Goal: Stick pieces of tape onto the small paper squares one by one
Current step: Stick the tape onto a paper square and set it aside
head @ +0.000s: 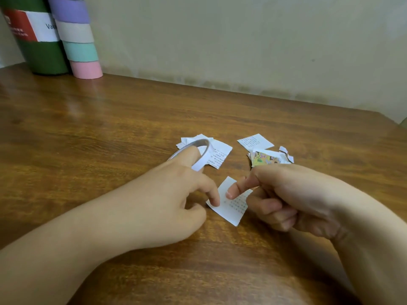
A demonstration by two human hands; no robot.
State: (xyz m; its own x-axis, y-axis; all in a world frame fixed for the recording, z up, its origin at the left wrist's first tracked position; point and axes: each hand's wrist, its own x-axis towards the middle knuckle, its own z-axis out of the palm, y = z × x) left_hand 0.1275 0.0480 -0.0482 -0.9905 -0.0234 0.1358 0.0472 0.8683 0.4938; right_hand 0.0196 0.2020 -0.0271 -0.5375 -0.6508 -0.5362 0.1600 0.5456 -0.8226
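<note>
We judge a tape piece is being pressed down: our right hand [284, 194] thumbs the paper square [231, 205], other fingers curled, while our left hand [176, 194], roll [199, 155] ringing one finger, pins its edge with straight fingers; next, rub it flat.

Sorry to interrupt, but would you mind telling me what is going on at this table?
A person is taping small paper squares on a wooden table. The left hand wears a roll of tape looped over one finger and holds down a paper square with a fingertip. The right hand, fingers curled, presses its thumb onto that same square. More squares lie in two small piles behind, one pile by the roll, the other pile further right.
</note>
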